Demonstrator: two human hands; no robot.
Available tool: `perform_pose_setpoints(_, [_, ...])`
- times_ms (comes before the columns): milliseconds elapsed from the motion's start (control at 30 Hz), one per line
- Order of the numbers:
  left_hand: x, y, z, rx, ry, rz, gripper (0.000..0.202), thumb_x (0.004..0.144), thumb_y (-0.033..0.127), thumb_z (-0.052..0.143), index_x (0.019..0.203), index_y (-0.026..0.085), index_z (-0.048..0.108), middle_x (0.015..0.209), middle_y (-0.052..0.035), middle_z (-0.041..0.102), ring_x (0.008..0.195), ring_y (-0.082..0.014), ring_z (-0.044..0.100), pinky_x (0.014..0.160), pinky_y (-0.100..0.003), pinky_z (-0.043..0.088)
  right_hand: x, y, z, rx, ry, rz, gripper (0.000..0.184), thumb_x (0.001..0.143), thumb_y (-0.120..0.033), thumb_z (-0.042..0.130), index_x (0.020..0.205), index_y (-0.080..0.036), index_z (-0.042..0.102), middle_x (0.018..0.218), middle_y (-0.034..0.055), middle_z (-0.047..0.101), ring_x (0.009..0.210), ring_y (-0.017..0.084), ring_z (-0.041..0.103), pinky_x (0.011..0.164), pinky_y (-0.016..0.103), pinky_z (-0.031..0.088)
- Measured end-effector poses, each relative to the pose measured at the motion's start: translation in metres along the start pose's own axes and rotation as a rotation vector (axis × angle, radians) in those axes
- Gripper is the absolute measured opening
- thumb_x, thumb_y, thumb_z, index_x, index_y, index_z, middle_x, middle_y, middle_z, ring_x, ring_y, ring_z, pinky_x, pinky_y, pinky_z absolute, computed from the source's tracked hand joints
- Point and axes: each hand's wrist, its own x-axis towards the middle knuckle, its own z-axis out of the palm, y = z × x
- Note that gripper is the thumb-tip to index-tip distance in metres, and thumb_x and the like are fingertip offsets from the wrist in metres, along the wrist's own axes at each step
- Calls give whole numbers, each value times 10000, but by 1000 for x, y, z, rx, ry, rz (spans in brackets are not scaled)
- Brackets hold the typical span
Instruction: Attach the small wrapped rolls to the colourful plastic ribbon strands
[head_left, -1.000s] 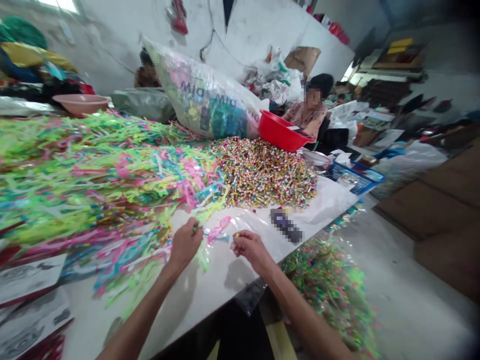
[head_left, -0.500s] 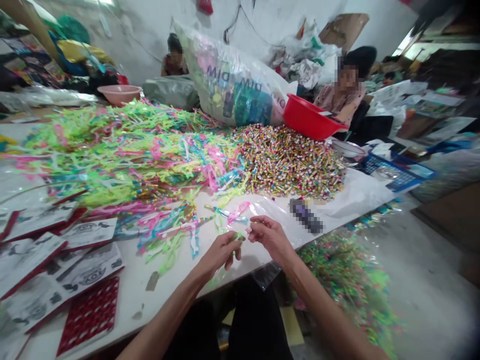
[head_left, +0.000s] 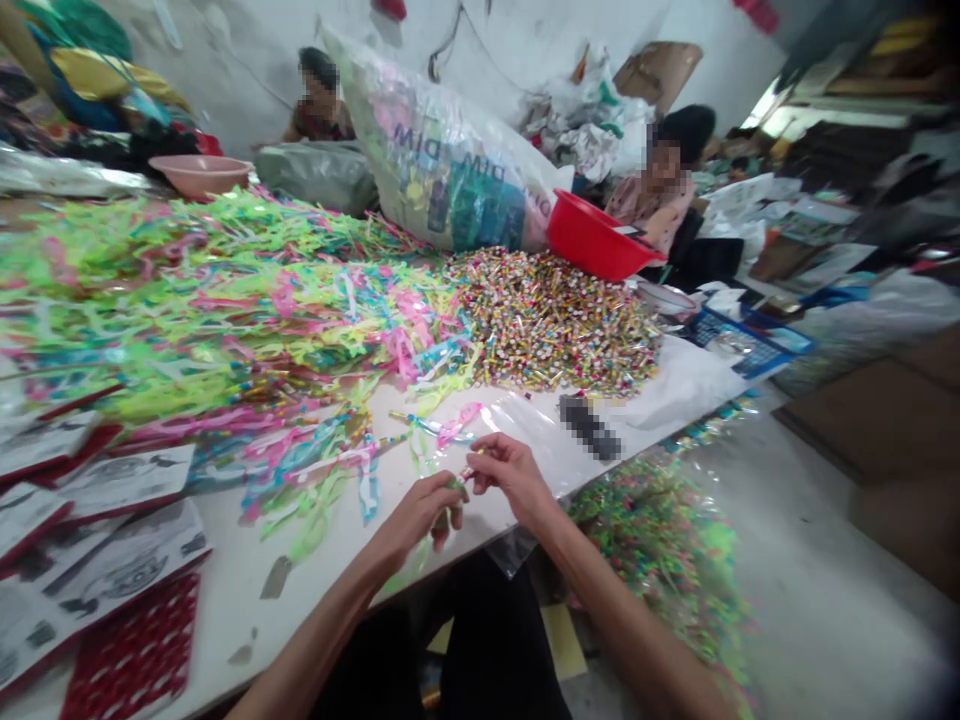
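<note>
Both of my hands meet over the table's near edge, fingertips almost touching. My left hand (head_left: 421,515) is closed, pinching a pale green plastic piece (head_left: 457,484) that is mostly hidden by the fingers. My right hand (head_left: 513,480) pinches a tiny reddish piece (head_left: 469,473) against the green one; I cannot make out whether they are joined. Just beyond lie a pink plastic piece (head_left: 459,424) and a clear plastic sheet (head_left: 517,415). A large pile of green, pink and blue plastic pieces (head_left: 300,300) spreads to the left, and a heap of small coloured sticks (head_left: 555,320) lies ahead.
Printed cards with red edges (head_left: 135,560) lie at the left. A red basin (head_left: 600,240), a pink bowl (head_left: 201,175), a big filled sack (head_left: 450,150) and a blue basket (head_left: 772,345) stand around the table. Two people sit across it. More plastic pieces (head_left: 660,550) fill a bag below right.
The view has swung slightly right, so everything sits further left. A small reddish piece now shows at my right fingertips, against the left hand's piece. Both hands stay close together.
</note>
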Motion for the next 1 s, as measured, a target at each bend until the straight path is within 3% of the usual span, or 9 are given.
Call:
perform_pose_setpoints(167, [2, 1, -3, 41, -23, 1, 430, 844, 573, 421, 724, 168, 502, 504, 42, 481, 378, -74, 382, 386, -205, 251, 2, 3, 3, 17, -26, -13, 326, 572, -352, 777, 759, -176, 576, 451, -66, 573, 378, 95, 525, 432, 213, 424])
perform_pose_setpoints(533, [1, -14, -20, 173, -102, 42, 412, 877, 540, 385, 698, 182, 484, 491, 61, 449, 349, -60, 315, 387, -208, 224, -6, 19, 5, -56, -33, -30, 306, 638, -352, 751, 804, -184, 557, 512, -45, 602, 443, 131, 589, 495, 249, 456])
perform_pose_setpoints(633, [-3, -10, -45, 537, 60, 63, 370, 885, 476, 408, 684, 185, 520, 548, 23, 511, 458, -106, 437, 477, -224, 304, 6, 22, 2, -110, -56, 12, 346, 646, -384, 734, 877, -173, 585, 610, -18, 641, 473, 133, 601, 516, 269, 478])
perform_pose_setpoints(733, [-3, 0, -80, 1089, 403, 66, 254, 876, 378, 464, 807, 185, 612, 754, -66, 642, 733, -221, 578, 685, -316, 393, 33, 20, -15, -230, 50, -32, 421, 618, -376, 738, 959, -173, 597, 632, -31, 625, 476, 131, 595, 501, 267, 478])
perform_pose_setpoints(833, [11, 7, -98, 1404, 674, 93, 243, 871, 333, 486, 966, 165, 633, 1019, -152, 642, 996, -322, 544, 893, -463, 350, 64, 20, -32, -340, 156, -125, 345, 612, -362, 715, 880, -174, 608, 581, -44, 588, 460, 132, 578, 470, 258, 461])
perform_pose_setpoints(900, [29, 3, -95, 1473, 689, 122, 249, 859, 333, 506, 933, 143, 649, 1032, -176, 629, 1041, -350, 519, 953, -519, 302, 79, 24, -34, -450, 158, -179, 258, 633, -344, 678, 819, -175, 619, 573, -38, 585, 449, 129, 563, 462, 256, 447])
perform_pose_setpoints(1000, [60, -17, -78, 1433, 568, 189, 257, 838, 347, 542, 934, 134, 650, 1061, -185, 624, 1087, -366, 502, 1018, -551, 240, 91, 34, -28, -684, 72, -237, 173, 655, -315, 641, 777, -193, 647, 614, -18, 613, 491, 137, 567, 496, 268, 456])
